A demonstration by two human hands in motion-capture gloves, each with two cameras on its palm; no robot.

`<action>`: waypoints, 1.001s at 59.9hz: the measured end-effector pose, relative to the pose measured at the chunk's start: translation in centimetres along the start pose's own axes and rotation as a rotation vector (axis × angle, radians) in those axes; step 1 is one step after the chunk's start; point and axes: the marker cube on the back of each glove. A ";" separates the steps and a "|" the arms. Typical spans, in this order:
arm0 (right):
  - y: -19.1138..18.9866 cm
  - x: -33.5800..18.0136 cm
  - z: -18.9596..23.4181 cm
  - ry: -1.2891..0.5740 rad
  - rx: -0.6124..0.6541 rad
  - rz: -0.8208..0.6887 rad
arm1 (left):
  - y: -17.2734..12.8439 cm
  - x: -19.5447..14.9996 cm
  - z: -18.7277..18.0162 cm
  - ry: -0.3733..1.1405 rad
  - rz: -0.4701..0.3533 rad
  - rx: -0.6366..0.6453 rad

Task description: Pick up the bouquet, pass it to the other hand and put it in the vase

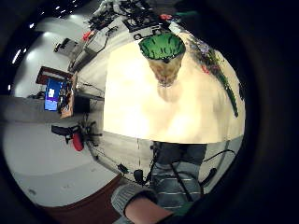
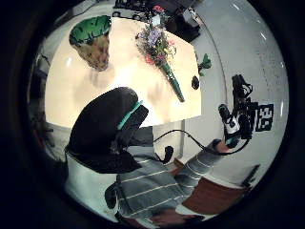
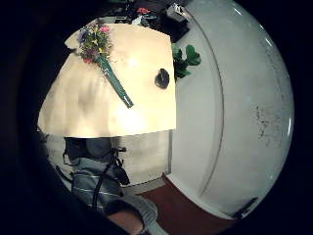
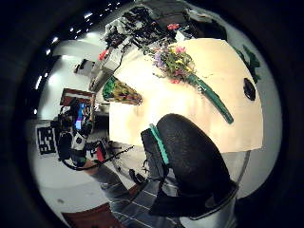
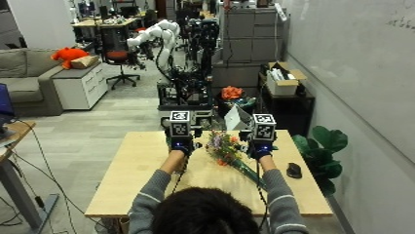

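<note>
A person sits at a wooden table [image 5: 129, 187] with both gloved hands raised above it, a bouquet [image 5: 225, 146] lying between them.

We see the bouquet flat on the tabletop, blooms pointing away from the person and its green wrapped stems [image 3: 116, 83] angled back toward their right side. The left hand [image 5: 181, 145] and right hand [image 5: 260, 148] hover on either side of it, touching nothing; we cannot tell whether their fingers are apart or curled. In the palm views a vase [image 2: 93, 40] with a green rim stands upright on the table, well apart from the bouquet, on the person's left. A small dark object [image 5: 294, 169] rests near the table's right edge, and a potted plant [image 5: 322, 146] stands on the floor just beyond it. We can read no labels or writing.
</note>
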 end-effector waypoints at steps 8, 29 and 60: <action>0.4 -0.6 0.2 -0.003 -0.020 -0.016 | -0.5 -0.2 1.1 -0.026 -0.027 -0.030; -0.4 0.1 -0.7 -0.001 -0.025 0.013 | -1.0 -0.7 1.0 -0.024 -0.033 -0.021; -1.7 -0.7 0.3 0.019 0.022 0.038 | -0.6 0.3 2.4 -0.018 0.001 -0.037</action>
